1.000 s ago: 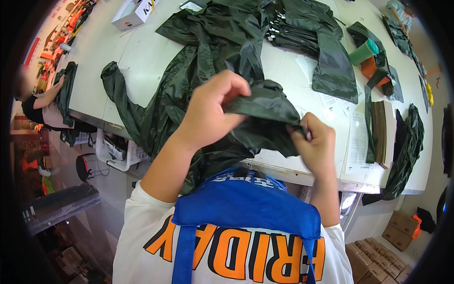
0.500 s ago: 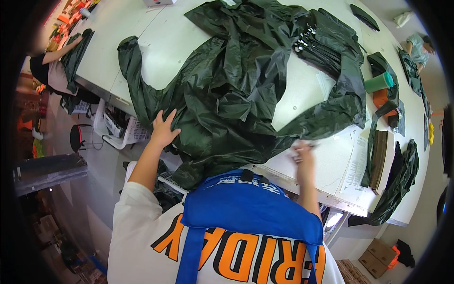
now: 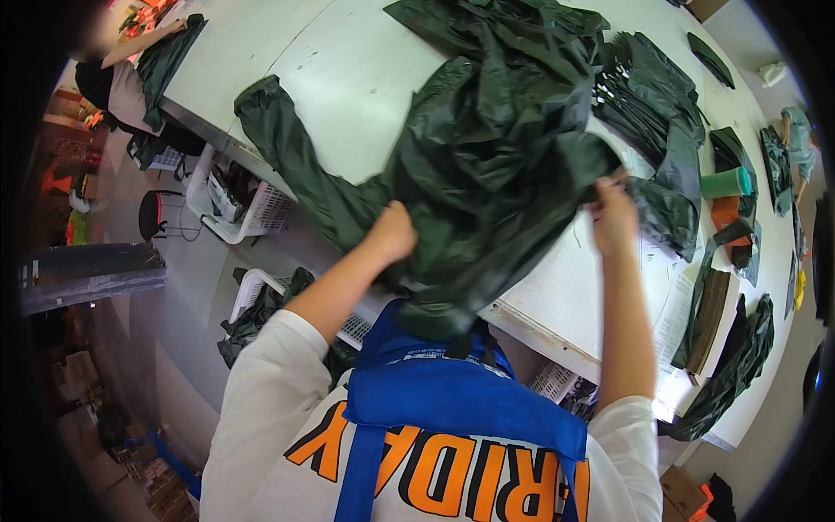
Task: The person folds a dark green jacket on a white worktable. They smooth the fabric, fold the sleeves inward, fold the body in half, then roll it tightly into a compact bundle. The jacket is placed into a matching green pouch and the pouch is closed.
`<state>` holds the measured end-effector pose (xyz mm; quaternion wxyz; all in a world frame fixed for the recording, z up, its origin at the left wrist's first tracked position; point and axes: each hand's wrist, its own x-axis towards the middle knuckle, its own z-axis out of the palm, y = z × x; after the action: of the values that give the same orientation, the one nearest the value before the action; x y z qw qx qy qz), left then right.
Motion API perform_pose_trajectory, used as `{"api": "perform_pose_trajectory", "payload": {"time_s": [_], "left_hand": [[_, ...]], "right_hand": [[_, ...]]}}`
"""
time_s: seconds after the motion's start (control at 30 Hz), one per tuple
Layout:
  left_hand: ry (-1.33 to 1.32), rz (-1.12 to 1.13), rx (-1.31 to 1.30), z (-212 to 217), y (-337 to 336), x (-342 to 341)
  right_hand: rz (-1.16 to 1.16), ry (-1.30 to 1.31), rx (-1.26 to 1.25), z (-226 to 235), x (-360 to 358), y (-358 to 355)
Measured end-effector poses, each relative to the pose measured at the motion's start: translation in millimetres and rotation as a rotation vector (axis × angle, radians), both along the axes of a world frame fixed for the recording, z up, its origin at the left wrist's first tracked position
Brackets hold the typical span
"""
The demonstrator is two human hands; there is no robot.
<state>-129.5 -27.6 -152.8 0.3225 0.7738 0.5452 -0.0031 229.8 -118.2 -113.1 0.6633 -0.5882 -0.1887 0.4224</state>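
A large dark green, shiny, thin jacket point(image 3: 487, 165) lies crumpled over the white table, its lower end hanging past the near edge in front of my blue apron point(image 3: 461, 396). One sleeve point(image 3: 291, 143) stretches out to the left. My left hand point(image 3: 396, 233) is closed on the fabric near the base of that sleeve. On the other side, my right hand point(image 3: 614, 209) pinches a part of the jacket, lifted off the tabletop. Its fingertips are partly blurred by motion.
Right of the jacket lies a stack of dark garments point(image 3: 652, 83) with black cords. Beyond are a green cylinder point(image 3: 726, 183), brown cardboard point(image 3: 709, 322) and another dark garment point(image 3: 735, 374). White baskets point(image 3: 230, 209) stand under the white table point(image 3: 348, 78). A co-worker point(image 3: 126, 91) handles dark fabric at far left.
My left hand, spread flat on the jacket before, has moved right and closed on it. My right hand has risen from the table's near edge and lifted the jacket's right part.
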Motion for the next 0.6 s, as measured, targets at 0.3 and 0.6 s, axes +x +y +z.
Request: {"api": "perform_pose_trajectory", "payload": {"time_s": [0.3,0.6], "left_hand": [[-0.591,-0.833,-0.968,44,-139,70],[-0.847,0.517,-0.736,7,32,-13]], "right_hand": [[-0.312,-1.861,-0.604,84,120,-48],[0.323,-1.353,-0.630,-42,-127,-32]]}}
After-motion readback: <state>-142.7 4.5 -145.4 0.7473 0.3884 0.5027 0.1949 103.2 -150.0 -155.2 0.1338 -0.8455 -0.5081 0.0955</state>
